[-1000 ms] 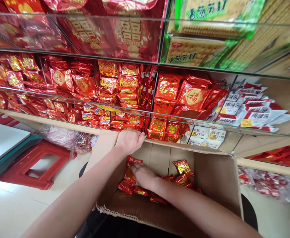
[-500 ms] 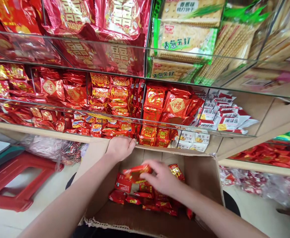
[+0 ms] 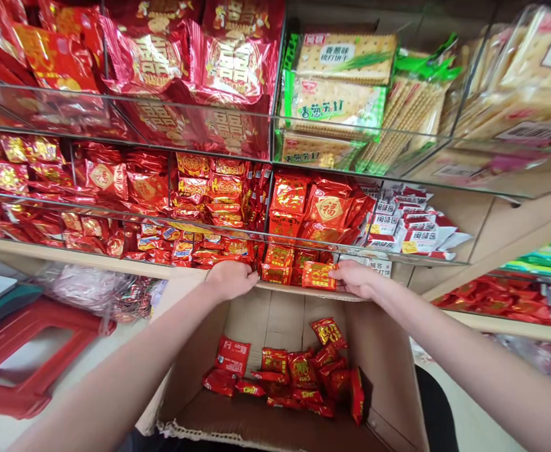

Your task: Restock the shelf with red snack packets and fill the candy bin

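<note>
My right hand (image 3: 358, 279) is at the lowest shelf, fingers closed on a small red-and-gold snack packet (image 3: 320, 276). That packet is in front of similar red packets (image 3: 278, 260) on the shelf. My left hand (image 3: 231, 279) is curled over the far rim of an open cardboard box (image 3: 388, 351), against the shelf edge; its fingertips are partly hidden. Inside the box, below both hands, lie several loose red-and-gold packets (image 3: 302, 369), mostly toward the middle and right.
Clear-fronted shelves hold large red bags (image 3: 155, 59), green-edged cracker packs (image 3: 334, 103) and white packets (image 3: 421, 226). White soda cracker packets (image 3: 379, 267) sit beside my right hand. A red plastic stool (image 3: 16, 358) and plastic-wrapped goods (image 3: 85, 289) are at left.
My right hand has moved up from inside the box to the lowest shelf, carrying a red packet. The left hand keeps its place on the rim. The view has shifted slightly.
</note>
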### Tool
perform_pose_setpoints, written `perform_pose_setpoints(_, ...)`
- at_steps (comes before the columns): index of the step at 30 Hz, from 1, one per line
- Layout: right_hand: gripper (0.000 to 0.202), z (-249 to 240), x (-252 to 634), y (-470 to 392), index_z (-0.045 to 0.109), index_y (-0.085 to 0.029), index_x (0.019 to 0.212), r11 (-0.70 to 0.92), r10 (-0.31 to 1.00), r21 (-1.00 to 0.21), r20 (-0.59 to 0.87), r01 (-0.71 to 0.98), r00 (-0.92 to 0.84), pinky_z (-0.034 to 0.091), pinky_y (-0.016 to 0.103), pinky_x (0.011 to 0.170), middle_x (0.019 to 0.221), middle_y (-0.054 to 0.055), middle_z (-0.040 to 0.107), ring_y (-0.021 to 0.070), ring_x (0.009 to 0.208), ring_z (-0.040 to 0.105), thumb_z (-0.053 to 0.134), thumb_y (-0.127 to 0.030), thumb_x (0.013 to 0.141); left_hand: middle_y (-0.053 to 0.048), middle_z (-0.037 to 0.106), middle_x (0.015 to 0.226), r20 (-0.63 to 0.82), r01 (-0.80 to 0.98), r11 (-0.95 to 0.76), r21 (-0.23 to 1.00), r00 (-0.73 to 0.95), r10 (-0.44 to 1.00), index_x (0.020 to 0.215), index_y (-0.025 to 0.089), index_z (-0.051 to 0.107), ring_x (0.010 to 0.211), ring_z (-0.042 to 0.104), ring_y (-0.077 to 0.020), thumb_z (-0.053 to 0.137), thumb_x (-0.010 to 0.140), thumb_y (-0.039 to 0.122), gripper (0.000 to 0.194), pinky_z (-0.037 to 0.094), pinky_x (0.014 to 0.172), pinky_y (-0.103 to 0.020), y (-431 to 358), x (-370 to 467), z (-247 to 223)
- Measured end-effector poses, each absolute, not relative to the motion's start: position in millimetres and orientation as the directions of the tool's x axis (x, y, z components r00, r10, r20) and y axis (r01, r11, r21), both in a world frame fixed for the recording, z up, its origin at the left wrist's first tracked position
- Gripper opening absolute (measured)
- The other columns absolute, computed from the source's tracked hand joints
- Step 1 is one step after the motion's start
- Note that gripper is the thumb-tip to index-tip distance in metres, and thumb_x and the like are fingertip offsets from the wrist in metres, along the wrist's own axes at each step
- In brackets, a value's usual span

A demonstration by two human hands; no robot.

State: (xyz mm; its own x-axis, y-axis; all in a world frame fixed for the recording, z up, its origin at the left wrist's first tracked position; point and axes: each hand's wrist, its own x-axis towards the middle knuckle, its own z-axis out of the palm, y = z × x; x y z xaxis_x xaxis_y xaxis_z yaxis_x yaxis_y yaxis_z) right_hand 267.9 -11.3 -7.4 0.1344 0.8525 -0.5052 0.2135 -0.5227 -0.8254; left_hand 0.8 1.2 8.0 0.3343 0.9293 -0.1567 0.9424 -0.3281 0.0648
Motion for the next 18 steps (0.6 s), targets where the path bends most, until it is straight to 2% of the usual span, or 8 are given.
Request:
perform_pose_setpoints(4, 0.005, -25.1, 255.6, 11.3, 0.043, -0.016, 0.077, -0.505, 0.857, -0.838, -0.46, 0.207, 0.23, 0.053, 0.031, 0.054, 0.075, 0.005, 0.058, 0.0143, 0.062, 0.059, 0.045, -0.012, 0.076, -0.004, 0.065, 0.085, -0.204, 0.929, -0.354, 0.111, 0.37, 0.906, 0.079, 0.026, 0.064, 0.078, 0.058, -0.0215, 0.036, 0.071, 0.041, 0.034, 0.042, 0.064, -0.03, 14.9, 7.2, 8.3)
perform_pose_setpoints(10, 0.019, -48.8, 244.2, 34.1, 0.041, -0.019, 0.099, -0.367, 0.905, -0.886, -0.269, 0.284, 0.33, 0.055, 0.026, 0.057, 0.097, 0.008, 0.053, 0.0138, 0.079, 0.058, 0.037, -0.013, 0.081, -0.002, 0.064, 0.09, -0.199, 0.928, -0.349, 0.132, 0.37, 0.907, 0.083, 0.029, 0.064, 0.082, 0.057, -0.0218, 0.033, 0.071, 0.039, 0.035, 0.042, 0.066, -0.032, 13.1, 5.8, 1.3)
perform_pose_setpoints(14, 0.02, -60.0, 243.7, 40.3, 0.044, -0.019, 0.1, -0.247, 0.954, -0.861, -0.135, 0.445, 0.269, 0.052, 0.022, 0.062, 0.104, 0.007, 0.054, 0.0123, 0.081, 0.058, 0.04, -0.017, 0.081, 0.0, 0.064, 0.091, -0.211, 0.929, -0.341, 0.143, 0.365, 0.907, 0.083, 0.031, 0.063, 0.081, 0.056, -0.0225, 0.033, 0.07, 0.04, 0.034, 0.042, 0.066, -0.033, 13.9, 5.6, 0.4)
perform_pose_setpoints(18, 0.023, -67.4, 252.8, 46.0, 0.052, -0.016, 0.095, -0.133, 0.99, -0.7, -0.06, 0.702, 0.128, 0.049, 0.026, 0.067, 0.092, 0.006, 0.061, 0.0162, 0.08, 0.059, 0.053, -0.019, 0.072, -0.001, 0.063, 0.09, -0.212, 0.93, -0.334, 0.153, 0.362, 0.908, 0.081, 0.03, 0.063, 0.082, 0.056, -0.0242, 0.033, 0.07, 0.041, 0.034, 0.042, 0.067, -0.036, 15.5, 6.1, -1.2)
